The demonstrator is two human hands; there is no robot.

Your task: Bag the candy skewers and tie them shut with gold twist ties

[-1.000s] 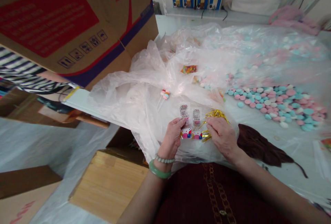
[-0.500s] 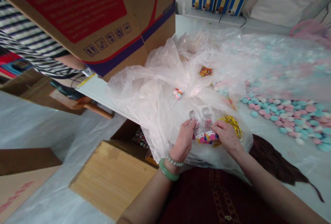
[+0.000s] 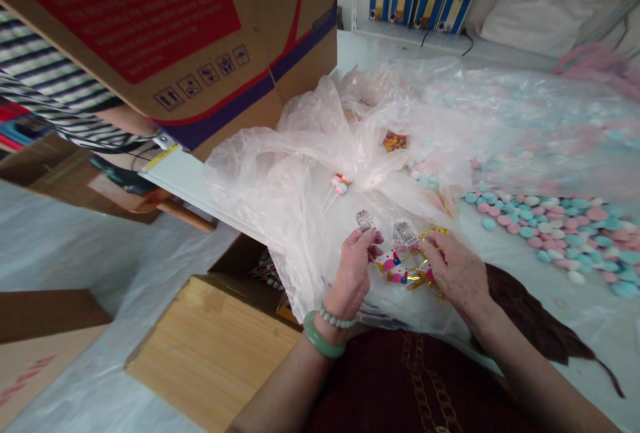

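My left hand (image 3: pixel 353 269) pinches a small clear plastic packet (image 3: pixel 365 220) printed with dark lettering. My right hand (image 3: pixel 457 267) has its fingers closed on a second clear printed packet (image 3: pixel 404 233), a short gap away from the first. Below and between the fingers are colourful polka-dot pieces (image 3: pixel 390 265); I cannot tell whether they belong to the packets. Gold twist ties (image 3: pixel 425 276) lie beside and partly under my right hand. Everything is over a large crumpled clear plastic bag (image 3: pixel 295 179), where marshmallow-like lollipops (image 3: pixel 341 184) rest farther off.
Pink, blue and white candies (image 3: pixel 560 226) spread across the white table (image 3: pixel 530 306) at right. A large carton (image 3: pixel 200 33) stands at back left, near a person in a striped sleeve (image 3: pixel 55 79). Brown cloth (image 3: pixel 525 316) lies by my right forearm. An open box (image 3: pixel 215 346) sits below.
My hands have drawn apart, and the two packets between them are now more widely separated. My right hand has shifted right, covering more of the gold ties.
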